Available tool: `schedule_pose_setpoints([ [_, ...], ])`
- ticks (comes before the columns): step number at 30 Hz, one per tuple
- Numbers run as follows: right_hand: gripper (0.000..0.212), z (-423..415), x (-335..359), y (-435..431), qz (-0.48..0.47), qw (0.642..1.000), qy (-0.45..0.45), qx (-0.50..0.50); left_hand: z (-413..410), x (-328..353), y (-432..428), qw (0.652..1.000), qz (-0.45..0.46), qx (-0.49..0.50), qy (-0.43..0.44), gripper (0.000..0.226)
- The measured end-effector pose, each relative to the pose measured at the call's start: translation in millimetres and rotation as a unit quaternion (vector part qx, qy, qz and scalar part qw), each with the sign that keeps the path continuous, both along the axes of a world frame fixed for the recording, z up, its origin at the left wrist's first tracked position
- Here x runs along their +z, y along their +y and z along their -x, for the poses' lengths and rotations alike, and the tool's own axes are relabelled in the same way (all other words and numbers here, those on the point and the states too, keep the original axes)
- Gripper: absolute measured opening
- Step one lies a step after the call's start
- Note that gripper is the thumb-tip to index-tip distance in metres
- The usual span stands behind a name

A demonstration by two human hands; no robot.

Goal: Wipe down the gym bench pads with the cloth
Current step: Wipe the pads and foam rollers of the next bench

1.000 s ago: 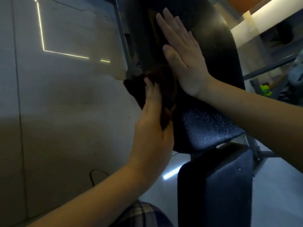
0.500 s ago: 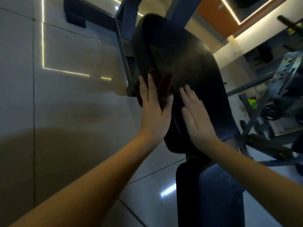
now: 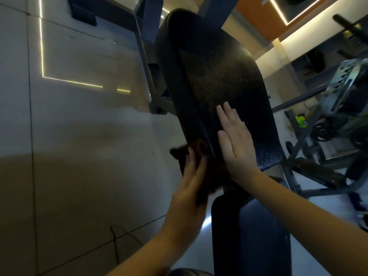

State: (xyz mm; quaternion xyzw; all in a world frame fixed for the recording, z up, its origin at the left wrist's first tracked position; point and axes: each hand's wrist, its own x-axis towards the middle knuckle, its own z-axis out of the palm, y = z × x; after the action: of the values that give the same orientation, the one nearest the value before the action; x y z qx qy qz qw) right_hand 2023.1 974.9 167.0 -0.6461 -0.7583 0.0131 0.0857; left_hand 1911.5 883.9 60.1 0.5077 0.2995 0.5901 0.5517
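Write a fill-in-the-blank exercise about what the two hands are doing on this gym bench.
The left hand presses the ____ against the lower left edge of the back pad.
The right hand lies ____ on the back pad, holding nothing.
The seat pad sits ____ the back pad.
Missing words: cloth; flat; below.
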Motion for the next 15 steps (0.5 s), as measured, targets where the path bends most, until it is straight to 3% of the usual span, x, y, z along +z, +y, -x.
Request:
schedule_pose_setpoints([
  [4,0.052,-1.8,-1.6,2.4,-0.006,1.000,-0.011,0.000,-13.8,0.4,-7.9,1.000,-0.009,-0.011,0.012,0.082],
  [7,0.050,-2.8,-2.5,1.8,-0.006,1.000,-0.018,0.003,-14.4,24.5,25.2,0.992,0.100,0.022,-0.072,0.079],
  [11,0.052,-0.2,-2.1,-0.7,-0.005,1.000,-0.002,-0.003,0.4,39.4,101.5,0.965,0.206,0.144,-0.071,0.074],
  [15,0.052,0.9,-0.7,-0.1,-0.002,1.000,-0.001,-0.009,-0.5,47.5,110.3,0.971,0.158,0.161,-0.078,0.062],
])
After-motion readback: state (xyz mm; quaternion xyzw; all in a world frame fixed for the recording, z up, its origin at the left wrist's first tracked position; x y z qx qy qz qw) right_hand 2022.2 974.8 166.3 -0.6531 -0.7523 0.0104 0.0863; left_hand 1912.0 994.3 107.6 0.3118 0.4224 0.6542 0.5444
